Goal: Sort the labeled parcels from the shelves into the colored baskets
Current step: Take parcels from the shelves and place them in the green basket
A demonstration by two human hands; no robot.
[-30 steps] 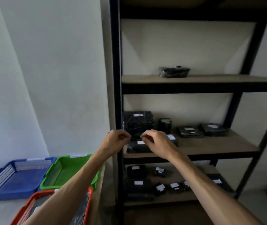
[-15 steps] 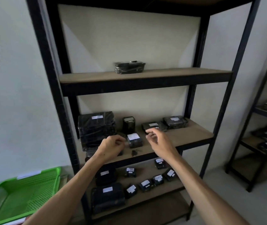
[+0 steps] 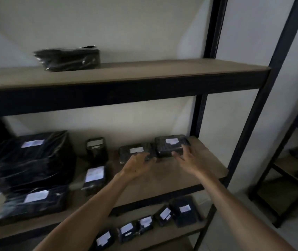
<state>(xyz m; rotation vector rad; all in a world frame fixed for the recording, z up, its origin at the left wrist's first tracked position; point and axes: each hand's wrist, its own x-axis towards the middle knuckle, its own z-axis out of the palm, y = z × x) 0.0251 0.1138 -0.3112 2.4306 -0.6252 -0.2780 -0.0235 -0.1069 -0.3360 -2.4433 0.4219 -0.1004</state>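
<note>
Head view, tilted, some motion blur. Dark metal rack [image 3: 215,33] with wooden boards against a pale wall [image 3: 108,24].

Middle shelf [image 3: 162,180]: both arms reach in over its front edge.
- Left grip [image 3: 139,164]: fingers loosely bent, half spread, tips touching the front edge of a flat black parcel [image 3: 135,153] with a white label on top. Not wrapped round it.
- Right grip [image 3: 186,158]: spread wide, fingertips [image 3: 187,146] against the right end of the neighbouring parcel [image 3: 170,144], thumb at its front edge. Touching rather than clasping, as far as the blur allows.
- These two parcels lie side by side at the back right of the shelf, ends touching or nearly so, both flat, labels up.

Same shelf, further left:
- small upright parcel [image 3: 96,149] near the back wall;
- small labelled parcel [image 3: 94,178] in front of it, nearer the shelf edge;
- large wrapped parcel [image 3: 30,160] at far left, label on top;
- long flat parcel [image 3: 32,201] in front of the large one, at the shelf's front edge.

Top shelf [image 3: 144,69]: one black-wrapped parcel [image 3: 68,57], lying flat, label not visible.

Bottom shelf [image 3: 171,236]: row of small labelled parcels [image 3: 144,223] running from lower left up to the right, close together.

Far right: second rack [image 3: 280,160] with more dark parcels, too blurred to count.
</note>
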